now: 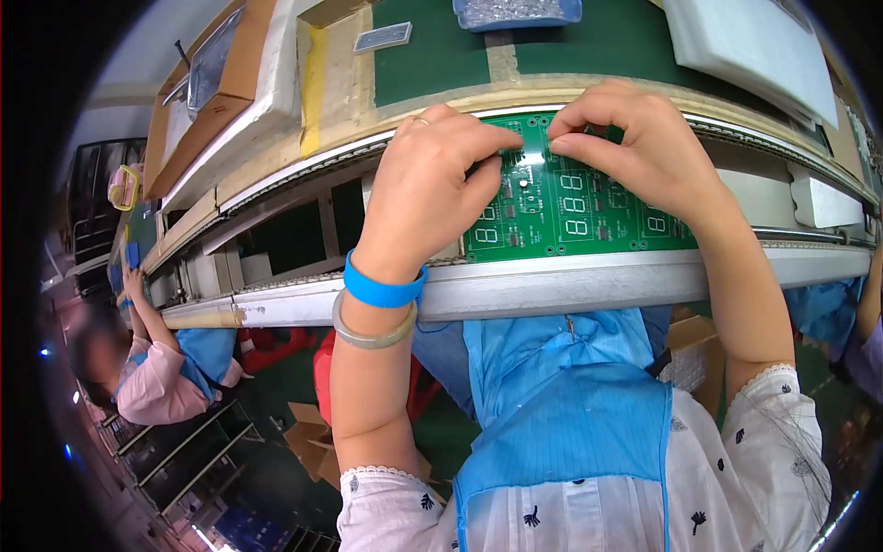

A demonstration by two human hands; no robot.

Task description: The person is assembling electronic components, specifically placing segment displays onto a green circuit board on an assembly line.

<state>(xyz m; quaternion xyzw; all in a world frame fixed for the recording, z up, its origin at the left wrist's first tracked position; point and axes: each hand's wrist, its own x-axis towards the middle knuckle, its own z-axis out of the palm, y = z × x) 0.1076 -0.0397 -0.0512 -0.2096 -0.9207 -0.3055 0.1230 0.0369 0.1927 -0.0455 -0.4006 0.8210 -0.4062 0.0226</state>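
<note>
A green circuit board lies across the conveyor rails in front of me, printed with white digit outlines and dotted with small dark chips. My left hand is over the board's left part. Its thumb and index finger are curled toward each other near the far edge, and anything between them is too small to make out. Across from it, my right hand bends over the board's right part. Its thumb and index fingertips come together by the far edge; what they pinch, if anything, cannot be made out. A small white round part sits on the board between the hands.
The metal front rail runs along my side of the conveyor. Beyond stand a blue tray of small clear parts, a small flat case and white foam. A cardboard box is at left; another person works farther left.
</note>
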